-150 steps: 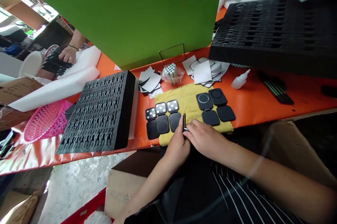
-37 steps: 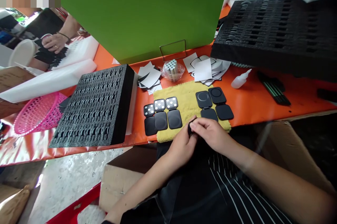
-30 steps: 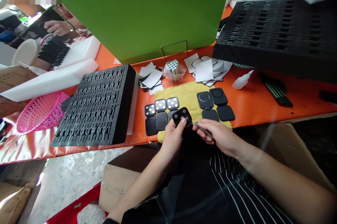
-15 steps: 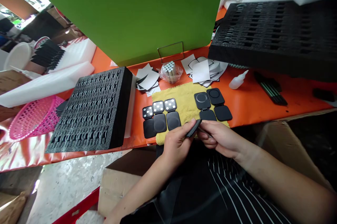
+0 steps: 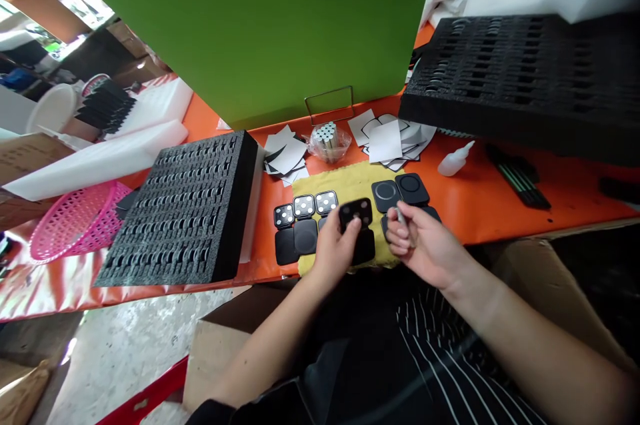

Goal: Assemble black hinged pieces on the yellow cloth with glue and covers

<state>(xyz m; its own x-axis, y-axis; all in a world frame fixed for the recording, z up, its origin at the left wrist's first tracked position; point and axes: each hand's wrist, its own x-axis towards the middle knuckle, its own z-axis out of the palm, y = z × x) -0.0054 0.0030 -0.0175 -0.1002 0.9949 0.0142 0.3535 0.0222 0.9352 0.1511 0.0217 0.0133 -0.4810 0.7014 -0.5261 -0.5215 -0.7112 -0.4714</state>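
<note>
My left hand (image 5: 336, 248) grips an opened black hinged case (image 5: 358, 227) over the yellow cloth (image 5: 350, 180), its upper half showing white dots. My right hand (image 5: 423, 245) is curled round a thin metal tool (image 5: 401, 217), just right of that case. Three similar open cases (image 5: 304, 225) with dotted tops lie in a row at the cloth's left. Two open cases with ring marks (image 5: 399, 190) lie at the cloth's right, partly hidden by my right hand.
A black foam tray (image 5: 190, 208) lies left, a larger one (image 5: 530, 78) raised at right. White paper squares (image 5: 390, 135), a bag of small cylinders (image 5: 327, 138), a white squeeze bottle (image 5: 455, 160), dark sticks (image 5: 520, 175), a pink basket (image 5: 75, 222) and a green board (image 5: 280, 18) surround the cloth.
My left hand has lifted the case forward and opened it flat over the cloth, next to the row of three. My right hand has drawn away to the right with the tool.
</note>
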